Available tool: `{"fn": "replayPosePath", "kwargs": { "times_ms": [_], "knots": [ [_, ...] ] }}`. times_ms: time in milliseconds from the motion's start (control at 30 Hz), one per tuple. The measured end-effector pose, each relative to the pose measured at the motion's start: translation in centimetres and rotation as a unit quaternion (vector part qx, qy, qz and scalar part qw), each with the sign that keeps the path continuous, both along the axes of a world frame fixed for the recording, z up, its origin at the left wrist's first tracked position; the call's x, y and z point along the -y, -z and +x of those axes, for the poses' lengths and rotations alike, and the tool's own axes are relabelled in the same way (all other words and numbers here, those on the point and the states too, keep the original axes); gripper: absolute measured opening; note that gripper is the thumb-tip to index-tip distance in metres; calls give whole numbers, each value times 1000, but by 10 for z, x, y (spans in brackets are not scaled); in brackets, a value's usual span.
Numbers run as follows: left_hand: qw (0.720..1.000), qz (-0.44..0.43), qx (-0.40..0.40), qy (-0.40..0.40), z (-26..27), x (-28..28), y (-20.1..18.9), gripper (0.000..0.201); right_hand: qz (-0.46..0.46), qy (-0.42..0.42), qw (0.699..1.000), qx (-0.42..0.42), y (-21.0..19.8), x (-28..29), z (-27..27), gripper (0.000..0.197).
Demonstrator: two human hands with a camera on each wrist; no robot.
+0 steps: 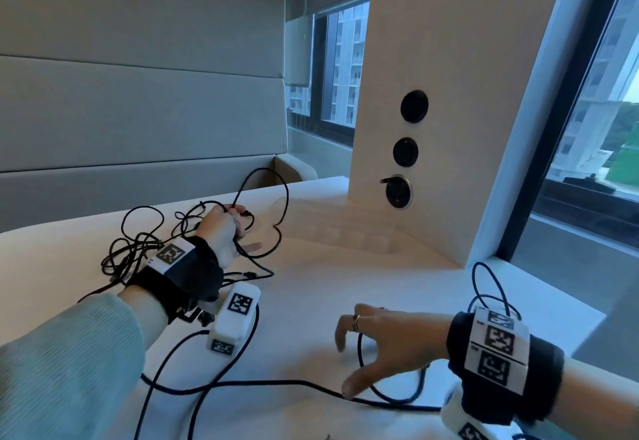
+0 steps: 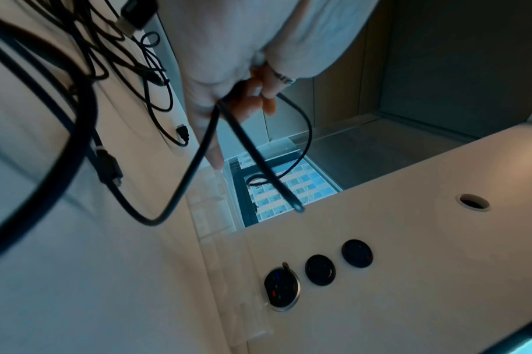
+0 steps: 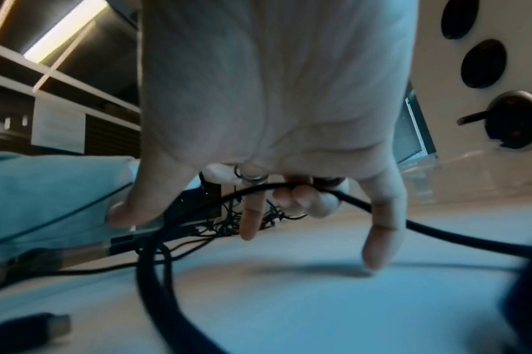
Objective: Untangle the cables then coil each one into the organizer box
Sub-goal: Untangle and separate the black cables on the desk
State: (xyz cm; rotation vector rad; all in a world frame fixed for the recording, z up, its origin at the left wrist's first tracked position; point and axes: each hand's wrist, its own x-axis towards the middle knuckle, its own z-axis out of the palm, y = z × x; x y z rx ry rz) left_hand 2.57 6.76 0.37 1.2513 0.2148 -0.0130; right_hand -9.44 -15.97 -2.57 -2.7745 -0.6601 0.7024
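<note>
A tangle of thin black cables [image 1: 131, 253] lies on the white table [image 1: 311, 301] at the left. My left hand [image 1: 221, 228] is just right of the tangle and grips one thin cable [image 1: 285, 194], lifting a loop of it; in the left wrist view the fingers [image 2: 246, 95] curl round this cable [image 2: 198, 155]. My right hand [image 1: 366, 336] hovers low at the front right, and two curled fingers [image 3: 300, 196] hook a thicker dark cable [image 3: 155, 275] that trails left across the table [image 1: 259, 382]. The clear organizer box [image 1: 345, 232] sits against the pillar.
A white pillar [image 1: 432, 59] with three round black sockets [image 1: 404, 152] rises behind the box. Windows are to the right, a padded wall at the back. A loose plug [image 3: 40, 328] lies near my right hand. Bare tabletop lies between my hands.
</note>
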Motion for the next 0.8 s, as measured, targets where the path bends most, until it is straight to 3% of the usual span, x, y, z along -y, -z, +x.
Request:
{"fn": "replayPosePath", "kwargs": {
  "times_ms": [133, 233, 333, 400, 467, 533, 700, 800],
  "knots": [
    [999, -34, 0, -26, 4, -3, -2, 37, -68, -96, 993, 28, 4, -15, -10, 57],
    [998, -51, 19, -13, 5, -7, -4, 35, -93, -112, 989, 5, 14, -20, -9, 27],
    [997, -60, 43, -11, 6, -19, -7, 33, -56, -46, 997, -8, 8, -1, 2, 15],
    [996, -64, 56, -18, 8, -30, -10, 32, 57, 89, 994, -10, -4, 25, 17, 17],
    [995, -68, 65, -33, 11, -40, -12, 32, 207, 245, 947, 28, -22, 51, 35, 26],
    [993, -76, 70, -53, 13, -47, -13, 32, 318, 338, 874, 143, -45, 76, 44, 35],
    [994, -25, 77, -67, 15, -50, -7, 32, 538, 417, 677, 280, -86, 115, 38, 27],
    [995, 26, 81, -50, 15, -48, 1, 33, 584, 456, 599, 304, -93, 120, 39, 26]
  ]
}}
